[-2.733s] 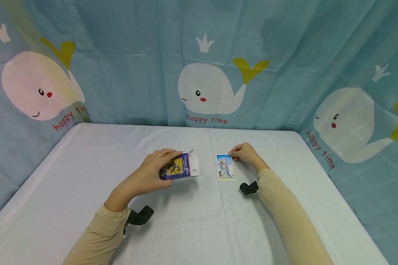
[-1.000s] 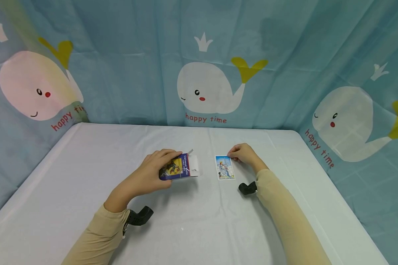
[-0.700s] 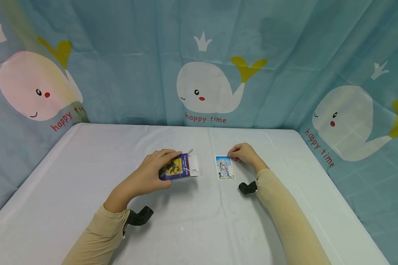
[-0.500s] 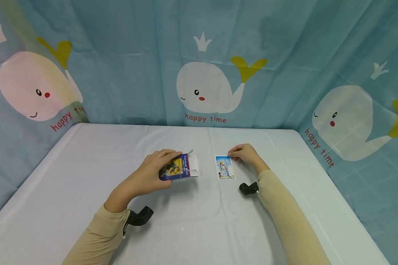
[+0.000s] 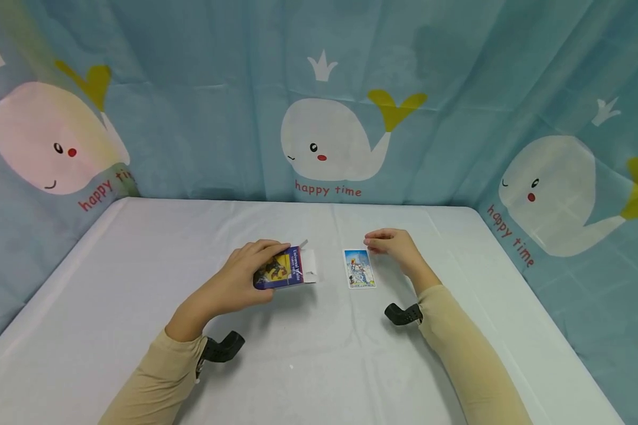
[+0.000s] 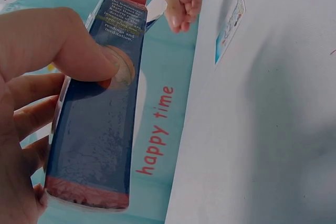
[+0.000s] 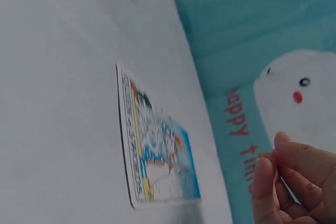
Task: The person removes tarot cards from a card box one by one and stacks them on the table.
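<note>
My left hand (image 5: 238,282) grips a blue tarot card box (image 5: 280,269) across its narrow sides, with the open white flap end (image 5: 309,267) pointing right. In the left wrist view, the thumb presses the printed side of the box (image 6: 100,135). A tarot card (image 5: 359,269) lies face up on the cloth, right of the box; "Swords" is legible along its end in the right wrist view. Just beyond the card's upper right corner is my right hand (image 5: 396,247). Its thumb and fingertips are bent close together, holding nothing, apart from the card (image 7: 157,169).
A white cloth (image 5: 308,383) covers the table. Behind it and at both sides hangs a blue curtain (image 5: 218,136) printed with whales. Black curved wrist mounts (image 5: 223,347) stick out from both sleeves.
The right fingers pinched or touched the card's upper right corner before; now they have let go and lifted slightly off. The card lies still. The left hand and box have stayed in place.
</note>
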The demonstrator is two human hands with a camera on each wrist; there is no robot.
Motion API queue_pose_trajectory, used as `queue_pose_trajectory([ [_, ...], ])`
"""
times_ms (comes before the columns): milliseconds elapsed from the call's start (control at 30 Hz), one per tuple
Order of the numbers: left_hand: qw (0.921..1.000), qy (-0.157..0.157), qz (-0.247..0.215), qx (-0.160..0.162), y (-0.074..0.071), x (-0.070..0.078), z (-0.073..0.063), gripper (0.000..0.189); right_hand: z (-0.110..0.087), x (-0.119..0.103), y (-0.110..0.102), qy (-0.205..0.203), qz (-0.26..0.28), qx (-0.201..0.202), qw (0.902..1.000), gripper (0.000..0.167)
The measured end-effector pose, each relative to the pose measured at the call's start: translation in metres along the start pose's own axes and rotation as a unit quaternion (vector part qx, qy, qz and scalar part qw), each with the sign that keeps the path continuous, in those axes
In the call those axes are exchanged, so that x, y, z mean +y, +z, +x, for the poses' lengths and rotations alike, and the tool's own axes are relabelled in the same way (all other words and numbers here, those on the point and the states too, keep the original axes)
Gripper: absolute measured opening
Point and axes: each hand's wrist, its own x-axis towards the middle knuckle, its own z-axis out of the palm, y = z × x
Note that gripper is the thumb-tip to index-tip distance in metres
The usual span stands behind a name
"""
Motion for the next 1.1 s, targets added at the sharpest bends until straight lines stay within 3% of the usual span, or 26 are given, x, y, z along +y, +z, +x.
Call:
queue_pose_trajectory([
  [267,1.0000,-0.003,0.000,-0.002,0.000,0.000,-0.001,0.081,-0.028,-0.015,0.016,-0.028,0.049,-0.038,0.9977,0.043],
  [567,1.0000,-0.003,0.000,-0.003,0.002,-0.002,0.001,0.082,-0.053,-0.031,0.035,-0.058,0.064,-0.068,0.9939,0.035],
  [1100,1.0000,0.000,-0.002,-0.003,0.003,-0.001,0.001,0.082,-0.083,-0.053,0.062,-0.071,0.062,-0.103,0.9902,0.034],
])
